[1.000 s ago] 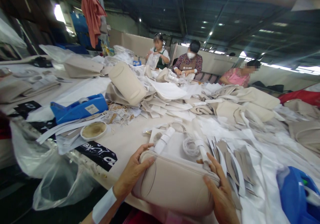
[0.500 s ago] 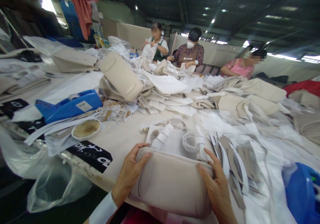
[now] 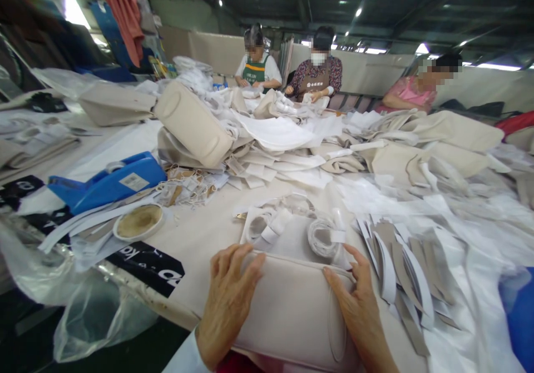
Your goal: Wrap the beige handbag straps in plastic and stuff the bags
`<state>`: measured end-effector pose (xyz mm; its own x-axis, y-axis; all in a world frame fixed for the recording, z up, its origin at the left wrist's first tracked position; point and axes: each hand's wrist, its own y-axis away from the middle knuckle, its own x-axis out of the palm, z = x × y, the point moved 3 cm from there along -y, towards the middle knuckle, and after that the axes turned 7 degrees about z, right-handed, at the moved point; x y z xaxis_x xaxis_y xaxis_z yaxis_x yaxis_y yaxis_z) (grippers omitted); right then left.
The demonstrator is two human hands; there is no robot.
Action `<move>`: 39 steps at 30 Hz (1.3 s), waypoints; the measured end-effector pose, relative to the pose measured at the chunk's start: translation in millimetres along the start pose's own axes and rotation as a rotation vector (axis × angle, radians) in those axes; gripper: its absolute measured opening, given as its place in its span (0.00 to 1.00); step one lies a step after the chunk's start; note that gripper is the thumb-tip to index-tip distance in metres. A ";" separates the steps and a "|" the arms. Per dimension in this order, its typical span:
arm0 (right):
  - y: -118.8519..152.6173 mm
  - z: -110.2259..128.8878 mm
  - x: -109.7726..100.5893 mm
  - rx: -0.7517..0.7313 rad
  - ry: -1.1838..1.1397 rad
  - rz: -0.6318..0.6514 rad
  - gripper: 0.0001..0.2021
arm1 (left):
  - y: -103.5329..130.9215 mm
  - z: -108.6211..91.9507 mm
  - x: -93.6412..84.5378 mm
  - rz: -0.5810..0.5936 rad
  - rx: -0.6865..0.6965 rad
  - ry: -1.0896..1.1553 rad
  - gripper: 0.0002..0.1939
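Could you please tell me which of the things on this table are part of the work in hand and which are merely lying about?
In hand:
beige padded cushion
left hand, flat on it
right hand, on its right end

Lying about:
blue tape dispenser
round dish
white tape rolls
grey card strips
clear plastic bag

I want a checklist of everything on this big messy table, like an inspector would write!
Surface: table, beige, mostly covered.
Job's things: beige padded cushion at the near edge.
Clutter: blue tape dispenser, round dish, white tape rolls, grey and white strips, clear plastic bag, heaps of beige and white fabric.
Hands: left hand and right hand lie flat on the cushion, fingers spread.
Cables: nothing seen.
Surroundings: three people seated at the far side; dark roof with lights.
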<state>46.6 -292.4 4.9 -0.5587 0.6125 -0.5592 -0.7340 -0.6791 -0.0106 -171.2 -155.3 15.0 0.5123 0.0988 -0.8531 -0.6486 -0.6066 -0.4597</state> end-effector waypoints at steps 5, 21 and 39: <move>12.2 29.0 4.0 -0.334 0.419 -0.272 0.22 | -2.1 -1.2 3.4 0.091 0.078 0.042 0.17; -21.4 79.3 87.0 -0.453 0.244 0.131 0.15 | -45.8 3.5 4.5 0.007 -0.039 0.287 0.28; -23.5 80.5 87.1 -0.452 0.238 0.162 0.35 | -86.6 -5.5 18.1 0.059 -0.124 0.177 0.30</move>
<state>-15.9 -190.5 23.1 -0.5094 0.4122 -0.7554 -0.3763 -0.8961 -0.2353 -102.7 -105.2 40.7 0.5736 -0.0728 -0.8159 -0.6117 -0.7006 -0.3676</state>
